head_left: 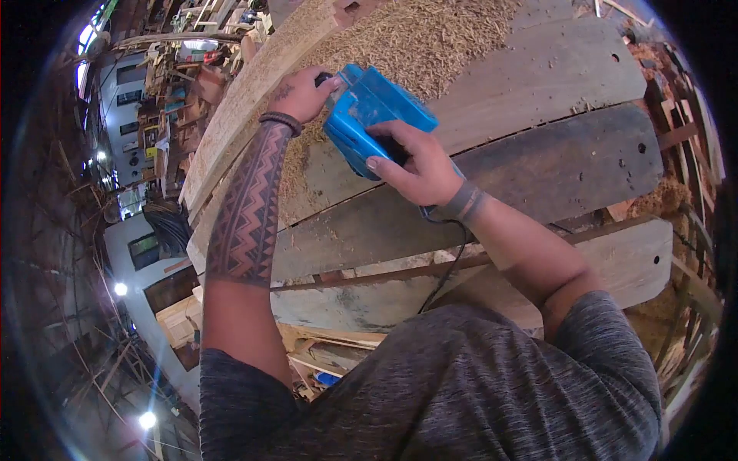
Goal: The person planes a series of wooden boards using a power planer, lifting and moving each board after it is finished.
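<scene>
A blue electric hand planer (388,101) rests on wide wooden planks (492,123) in the upper middle of the view. My left hand (301,94) is closed around the dark knob at its front end. Behind it, my right hand (421,163) wraps round the rear handle, thumb along the near side. From the tool's back a black power cord (453,265) hangs down past the plank edge toward my body. Loose wood shavings (430,42) lie thick beyond the planer and along its left side. Its sole and blade are hidden.
Darker plank (553,165) and a paler one (615,261), both with holes near their right ends, lie closer to me with gaps between. Scrap wood (684,146) and shavings are heaped at right. A workshop wall with windows (144,250) and hanging lamps stand at left.
</scene>
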`<state>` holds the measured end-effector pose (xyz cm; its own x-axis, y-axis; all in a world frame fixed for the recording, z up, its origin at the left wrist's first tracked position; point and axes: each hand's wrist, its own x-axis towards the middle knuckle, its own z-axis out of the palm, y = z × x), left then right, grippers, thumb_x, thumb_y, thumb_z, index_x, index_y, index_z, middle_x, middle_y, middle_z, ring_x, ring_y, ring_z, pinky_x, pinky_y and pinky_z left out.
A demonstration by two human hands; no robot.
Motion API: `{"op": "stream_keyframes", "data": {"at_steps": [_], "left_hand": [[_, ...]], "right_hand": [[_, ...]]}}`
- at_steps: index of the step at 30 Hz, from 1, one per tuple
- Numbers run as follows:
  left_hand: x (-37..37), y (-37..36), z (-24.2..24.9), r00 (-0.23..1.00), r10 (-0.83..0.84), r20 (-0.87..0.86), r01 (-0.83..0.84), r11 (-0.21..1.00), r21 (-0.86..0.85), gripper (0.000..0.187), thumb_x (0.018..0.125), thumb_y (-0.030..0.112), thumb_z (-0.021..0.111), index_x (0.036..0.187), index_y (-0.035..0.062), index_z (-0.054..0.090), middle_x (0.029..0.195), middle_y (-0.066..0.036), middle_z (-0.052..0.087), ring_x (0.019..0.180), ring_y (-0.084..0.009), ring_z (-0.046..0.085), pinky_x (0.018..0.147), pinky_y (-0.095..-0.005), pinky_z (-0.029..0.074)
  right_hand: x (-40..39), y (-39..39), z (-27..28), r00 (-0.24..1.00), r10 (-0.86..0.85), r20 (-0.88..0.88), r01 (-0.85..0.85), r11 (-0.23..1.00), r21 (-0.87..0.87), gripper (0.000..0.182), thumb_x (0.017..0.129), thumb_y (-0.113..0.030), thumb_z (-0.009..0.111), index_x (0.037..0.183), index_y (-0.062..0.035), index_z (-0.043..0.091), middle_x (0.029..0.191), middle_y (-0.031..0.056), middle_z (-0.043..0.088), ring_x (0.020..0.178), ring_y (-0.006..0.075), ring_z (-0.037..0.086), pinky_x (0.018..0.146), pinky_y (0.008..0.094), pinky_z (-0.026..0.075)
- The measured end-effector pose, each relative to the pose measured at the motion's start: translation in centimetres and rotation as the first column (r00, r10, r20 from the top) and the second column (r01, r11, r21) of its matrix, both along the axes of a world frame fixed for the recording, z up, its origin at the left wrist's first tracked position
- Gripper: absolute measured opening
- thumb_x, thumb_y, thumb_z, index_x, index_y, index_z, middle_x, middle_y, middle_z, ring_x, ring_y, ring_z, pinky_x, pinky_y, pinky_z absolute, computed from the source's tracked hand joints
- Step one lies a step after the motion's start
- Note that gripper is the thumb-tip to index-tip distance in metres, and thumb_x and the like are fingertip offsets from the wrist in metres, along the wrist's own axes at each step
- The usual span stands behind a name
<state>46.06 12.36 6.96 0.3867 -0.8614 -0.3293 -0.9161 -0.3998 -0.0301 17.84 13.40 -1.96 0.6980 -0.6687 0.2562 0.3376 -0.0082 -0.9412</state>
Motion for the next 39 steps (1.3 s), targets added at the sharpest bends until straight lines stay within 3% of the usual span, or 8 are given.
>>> {"op": "stream_keyframes", "data": {"at_steps": [11,18,27,30,33,35,37,39], "left_hand": [[1.5,0.8,-0.1,0.971,-0.231,-0.056,0.226,0.971,-0.076,0.042,0.098,0.043,0.068,0.121,0.0076,0.071,0.108,-0.020,0.074,0.103,-0.0393,0.071,0.091,-0.0474,0.055],[1.8,0.9,0.2,0.929,-0.369,0.006,0.369,0.927,-0.068,0.049,0.098,0.041,0.070,0.132,0.0072,0.065,0.110,-0.022,0.074,0.106,-0.0412,0.069,0.093,-0.0489,0.054],[1.1,0.9,-0.2,0.975,-0.177,-0.133,0.172,0.984,-0.048,0.055,0.097,0.035,0.073,0.144,0.0098,0.061,0.126,-0.023,0.072,0.117,-0.0378,0.069,0.102,-0.0448,0.053],[3.8,4.1,-4.4,0.938,-0.150,-0.314,0.037,0.940,-0.338,0.061,0.095,0.027,0.076,0.149,0.0084,0.055,0.142,-0.024,0.064,0.129,-0.0390,0.064,0.108,-0.0463,0.051],[-1.7,8.6,-3.5,0.699,-0.160,-0.697,-0.363,0.760,-0.538,0.070,0.095,0.013,0.074,0.158,0.0079,0.044,0.159,-0.022,0.051,0.142,-0.0347,0.055,0.117,-0.0445,0.045],[-4.2,13.8,-3.6,0.835,0.045,-0.549,-0.391,0.750,-0.533,0.069,0.097,0.009,0.070,0.160,0.0061,0.040,0.161,-0.021,0.047,0.146,-0.0335,0.050,0.119,-0.0447,0.043],[-5.7,21.7,-5.5,0.815,-0.014,-0.579,-0.328,0.813,-0.482,0.066,0.100,0.011,0.069,0.159,0.0031,0.040,0.158,-0.022,0.050,0.146,-0.0337,0.051,0.118,-0.0442,0.044],[-10.5,29.3,-3.6,0.769,0.291,-0.570,-0.455,0.875,-0.167,0.058,0.098,0.020,0.072,0.151,0.0027,0.051,0.153,-0.021,0.055,0.140,-0.0348,0.057,0.113,-0.0457,0.048]], "right_hand": [[0.5,0.3,-0.9,0.999,0.036,-0.006,-0.036,0.999,-0.001,0.043,0.097,-0.017,0.074,0.133,0.0009,0.060,0.119,0.0144,0.070,0.105,0.0192,0.069,0.091,0.0356,0.057],[-0.1,0.2,0.3,0.999,0.041,-0.035,-0.039,0.998,0.045,0.045,0.095,-0.024,0.075,0.130,0.0011,0.064,0.117,0.0196,0.073,0.105,0.0296,0.073,0.092,0.0397,0.058],[0.8,0.7,-1.2,1.000,0.022,-0.013,-0.022,0.999,0.039,0.042,0.096,-0.020,0.075,0.130,0.0010,0.063,0.117,0.0160,0.072,0.105,0.0235,0.071,0.093,0.0373,0.057],[0.6,0.1,-0.1,0.998,0.055,-0.015,-0.054,0.998,0.041,0.040,0.096,-0.017,0.075,0.129,0.0012,0.063,0.114,0.0122,0.072,0.104,0.0180,0.068,0.093,0.0349,0.055],[0.7,0.3,-0.2,1.000,0.026,-0.010,-0.026,1.000,-0.003,0.041,0.095,-0.021,0.076,0.128,0.0011,0.063,0.111,0.0139,0.073,0.101,0.0204,0.069,0.092,0.0370,0.056],[0.7,0.2,0.1,0.999,0.012,-0.040,-0.013,0.999,-0.032,0.041,0.095,-0.021,0.076,0.128,0.0013,0.063,0.110,0.0130,0.073,0.101,0.0195,0.069,0.091,0.0365,0.056],[0.7,0.5,0.3,0.998,0.020,-0.053,-0.020,1.000,-0.008,0.038,0.096,-0.016,0.074,0.128,0.0010,0.062,0.107,0.0093,0.070,0.098,0.0161,0.067,0.089,0.0331,0.055],[1.0,0.7,0.0,0.997,0.020,-0.069,-0.018,1.000,0.022,0.037,0.097,-0.013,0.073,0.129,0.0008,0.061,0.106,0.0076,0.069,0.097,0.0145,0.066,0.087,0.0316,0.054]]}}
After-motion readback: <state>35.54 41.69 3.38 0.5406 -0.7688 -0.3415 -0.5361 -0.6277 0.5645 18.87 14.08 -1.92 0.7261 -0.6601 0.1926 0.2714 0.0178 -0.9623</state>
